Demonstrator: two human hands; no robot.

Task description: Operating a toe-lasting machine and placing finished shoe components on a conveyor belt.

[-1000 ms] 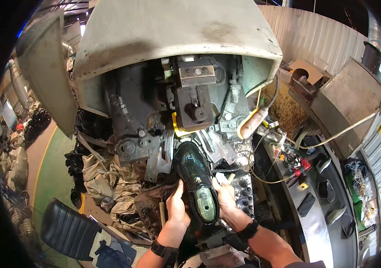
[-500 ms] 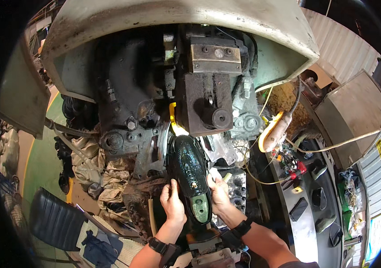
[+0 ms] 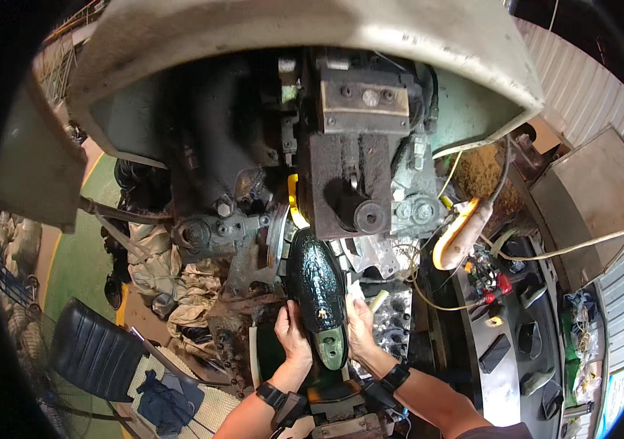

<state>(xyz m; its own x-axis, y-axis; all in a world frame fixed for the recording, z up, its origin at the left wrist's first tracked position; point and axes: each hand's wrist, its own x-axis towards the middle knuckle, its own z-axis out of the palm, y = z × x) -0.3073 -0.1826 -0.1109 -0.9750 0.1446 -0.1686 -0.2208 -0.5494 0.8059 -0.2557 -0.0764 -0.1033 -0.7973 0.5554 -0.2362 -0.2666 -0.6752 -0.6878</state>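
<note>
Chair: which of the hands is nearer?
Left. The left hand, holding the shoe, is right of the chair; the right hand, across the shoe, is farther right.

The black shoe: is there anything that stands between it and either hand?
Nothing visible stands between the black shoe and the left hand, which touches its left side. The right hand is at its right side; a small white piece shows there, but whether it lies between them, I cannot tell.
</note>
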